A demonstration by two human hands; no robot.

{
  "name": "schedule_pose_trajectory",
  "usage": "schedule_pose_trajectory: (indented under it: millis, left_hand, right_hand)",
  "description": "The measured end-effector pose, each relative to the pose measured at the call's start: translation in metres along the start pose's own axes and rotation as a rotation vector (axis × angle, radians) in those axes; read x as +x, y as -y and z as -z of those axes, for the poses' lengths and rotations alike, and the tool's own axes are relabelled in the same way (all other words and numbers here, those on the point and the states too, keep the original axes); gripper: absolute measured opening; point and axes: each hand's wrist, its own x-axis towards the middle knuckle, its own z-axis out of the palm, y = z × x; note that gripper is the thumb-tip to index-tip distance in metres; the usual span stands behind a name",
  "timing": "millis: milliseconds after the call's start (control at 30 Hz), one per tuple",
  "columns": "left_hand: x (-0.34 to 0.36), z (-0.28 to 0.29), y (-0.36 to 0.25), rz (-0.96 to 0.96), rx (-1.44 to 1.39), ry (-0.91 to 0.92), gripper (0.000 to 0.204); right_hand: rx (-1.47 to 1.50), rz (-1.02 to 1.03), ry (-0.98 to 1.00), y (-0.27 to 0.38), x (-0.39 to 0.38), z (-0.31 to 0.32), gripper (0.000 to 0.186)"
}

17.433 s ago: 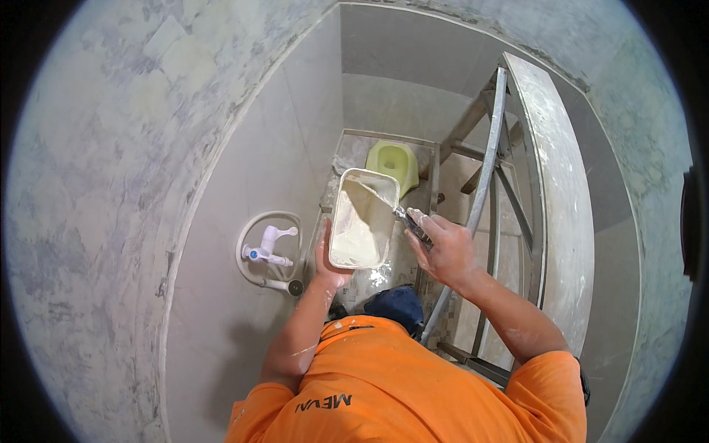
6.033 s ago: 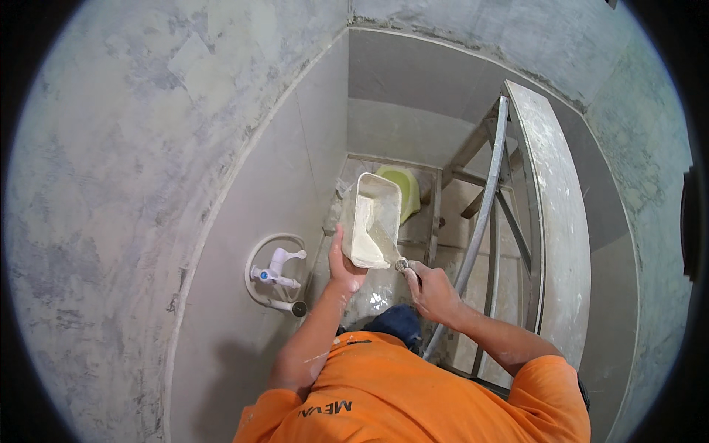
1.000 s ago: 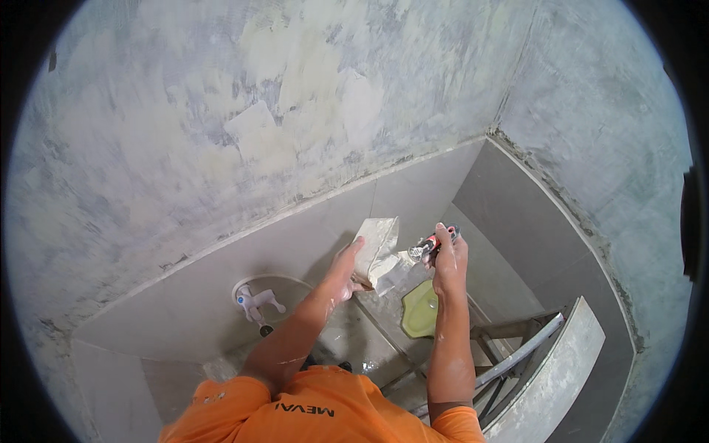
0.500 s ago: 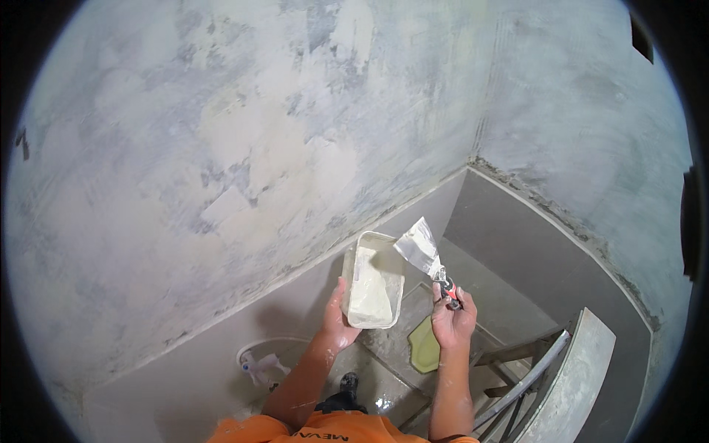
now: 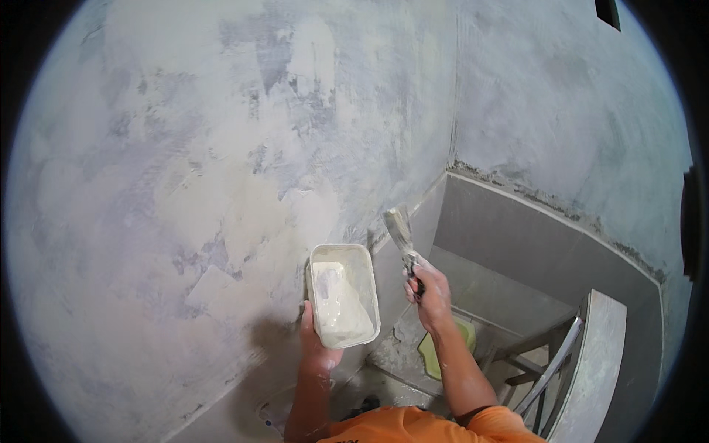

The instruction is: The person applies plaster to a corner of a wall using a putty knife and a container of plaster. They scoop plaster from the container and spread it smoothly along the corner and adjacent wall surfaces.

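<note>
Head view: the left hand [image 5: 319,347] grips a white tub [image 5: 342,294] of pale putty from beneath at its near end, fingers wrapped under the rim; the tub sits at frame centre, its long axis running roughly up and down the picture, open side facing the camera. Just right of it, the right hand [image 5: 428,289] is closed around the handle of a putty knife [image 5: 401,236], whose blade points up and slightly left, edge-on, above the tub's upper right corner and apart from it. The blade lies close to the patchy plastered wall [image 5: 221,170] that fills the left and top of the frame; whether it touches the wall cannot be told. The right hand is the nearer one to the wall corner at upper centre. Lower right, grey tiles [image 5: 532,244] line the wall, with a ladder [image 5: 583,354] and a green bucket [image 5: 443,351] below the right forearm. Nothing stands between blade and tub.
</note>
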Motion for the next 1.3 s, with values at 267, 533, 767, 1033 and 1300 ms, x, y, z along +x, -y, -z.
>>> schedule_pose_trajectory:
  millis: [267,533,767,1033,1300]
  left_hand:
    - [-0.01,0.003,-0.009,0.002,-0.156,-0.052,0.052]
    - [-0.013,-0.012,0.011,-0.141,-0.1,-0.259,0.05]
    - [0.001,-0.001,0.036,-0.202,-0.152,-0.242,0.058]
    - [-0.02,-0.038,0.036,-0.372,-0.056,-0.49,0.045]
    - [-0.021,0.007,0.048,-0.461,0.257,-0.464,0.045]
  right_hand:
    - [-0.839,0.616,-0.256,-0.112,0.087,0.004,0.037]
    - [-0.885,0.55,0.094,-0.172,0.067,-0.007,0.068]
    - [-1.017,0.517,0.245,-0.1,0.06,0.07,0.065]
    - [-1.002,0.566,0.152,-0.084,0.129,0.014,0.06]
    - [-1.028,0.209,0.419,-0.102,0.029,0.053,0.06]
